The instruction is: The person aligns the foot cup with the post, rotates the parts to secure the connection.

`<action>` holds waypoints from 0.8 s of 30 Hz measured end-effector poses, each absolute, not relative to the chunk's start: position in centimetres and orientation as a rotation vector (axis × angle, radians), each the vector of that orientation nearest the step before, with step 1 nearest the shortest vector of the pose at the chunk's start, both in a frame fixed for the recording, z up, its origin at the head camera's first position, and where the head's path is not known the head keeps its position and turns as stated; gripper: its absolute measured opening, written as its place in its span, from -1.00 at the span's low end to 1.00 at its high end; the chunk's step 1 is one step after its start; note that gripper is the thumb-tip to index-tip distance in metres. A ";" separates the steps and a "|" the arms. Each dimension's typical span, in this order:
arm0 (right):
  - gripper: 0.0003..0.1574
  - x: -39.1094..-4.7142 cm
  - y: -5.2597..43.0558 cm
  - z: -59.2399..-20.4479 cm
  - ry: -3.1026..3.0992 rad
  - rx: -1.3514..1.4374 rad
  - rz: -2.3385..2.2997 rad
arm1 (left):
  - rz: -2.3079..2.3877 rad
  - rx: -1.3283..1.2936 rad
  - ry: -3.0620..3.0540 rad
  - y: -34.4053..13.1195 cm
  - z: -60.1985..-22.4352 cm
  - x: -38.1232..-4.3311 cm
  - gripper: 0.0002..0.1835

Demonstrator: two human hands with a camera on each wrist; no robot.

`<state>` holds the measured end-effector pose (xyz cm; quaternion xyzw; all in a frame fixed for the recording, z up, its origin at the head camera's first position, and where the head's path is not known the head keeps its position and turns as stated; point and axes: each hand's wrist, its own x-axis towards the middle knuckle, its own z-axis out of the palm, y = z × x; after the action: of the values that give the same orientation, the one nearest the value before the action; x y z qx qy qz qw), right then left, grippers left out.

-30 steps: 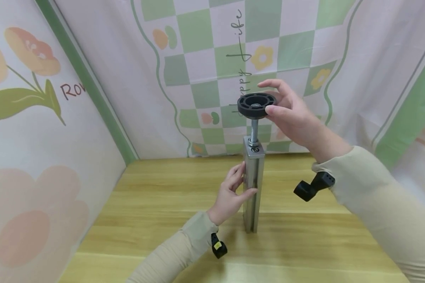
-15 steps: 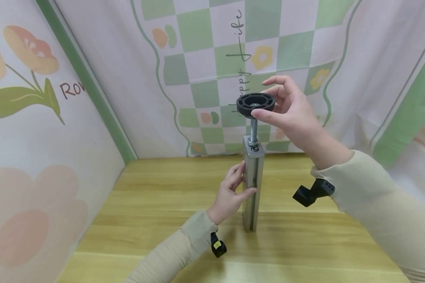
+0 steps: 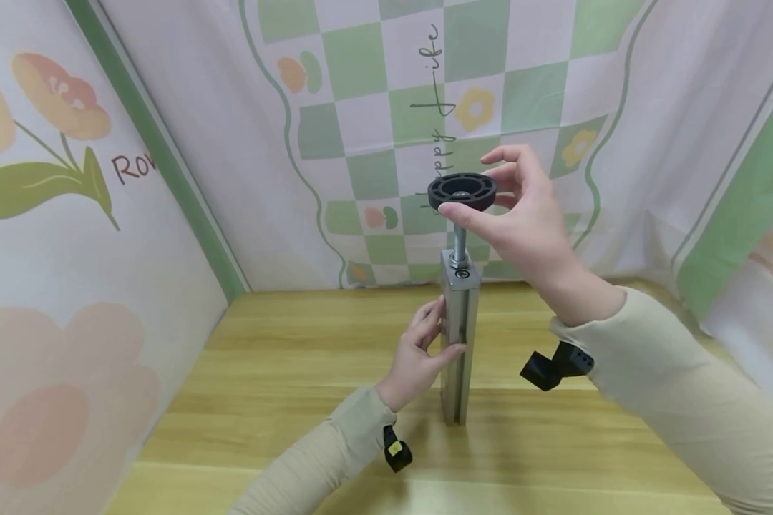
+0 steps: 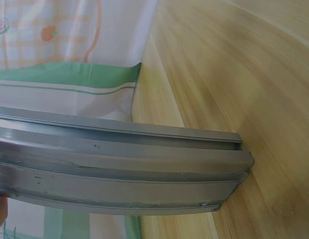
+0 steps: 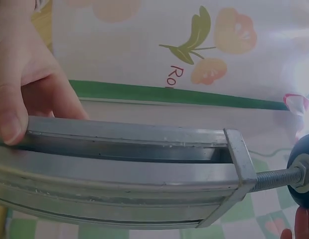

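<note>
An aluminium profile (image 3: 459, 379) stands upright on the wooden table, with slots along its sides and a metal end plate on top. From the plate rises a threaded rod (image 3: 459, 239), with a nut at its base, carrying a round black levelling foot (image 3: 473, 203). My left hand (image 3: 414, 357) grips the profile about halfway up, thumb on the near face. My right hand (image 3: 533, 225) holds the foot's rim, thumb in front and fingers at the right and behind. In the left wrist view the profile's lower end (image 4: 229, 174) meets the table.
The wooden table (image 3: 283, 343) ends at a printed cloth (image 3: 361, 114) behind and another (image 3: 90, 272) on the left. Black wrist cameras hang from both sleeves, one near the right wrist (image 3: 554, 366), one near the left (image 3: 397, 452).
My right thumb has slid left along the foot's front rim, and the right hand and wrist have shifted left and slightly down. The left hand and the profile stay in place.
</note>
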<state>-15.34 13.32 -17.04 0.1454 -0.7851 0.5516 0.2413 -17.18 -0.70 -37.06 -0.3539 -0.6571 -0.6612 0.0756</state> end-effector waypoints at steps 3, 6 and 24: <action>-0.29 -15.3 13.1 -17.1 -2.124 0.382 1.472 | -1.990 -1.061 -1.971 -0.7 -37.0 -17.2 -0.26; -0.25 -15.2 12.9 -17.2 -2.109 0.371 1.427 | -1.999 -1.061 -1.966 -0.7 -37.0 -17.2 -0.26; -0.25 -15.8 13.1 -17.6 -2.089 0.492 1.565 | -1.995 -1.055 -1.974 -0.7 -37.2 -17.1 -0.26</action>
<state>-15.78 13.11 -17.64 0.1798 -0.7634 0.5719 0.2405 -17.11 -0.65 -37.15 -0.3510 -0.6567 -0.6637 0.0717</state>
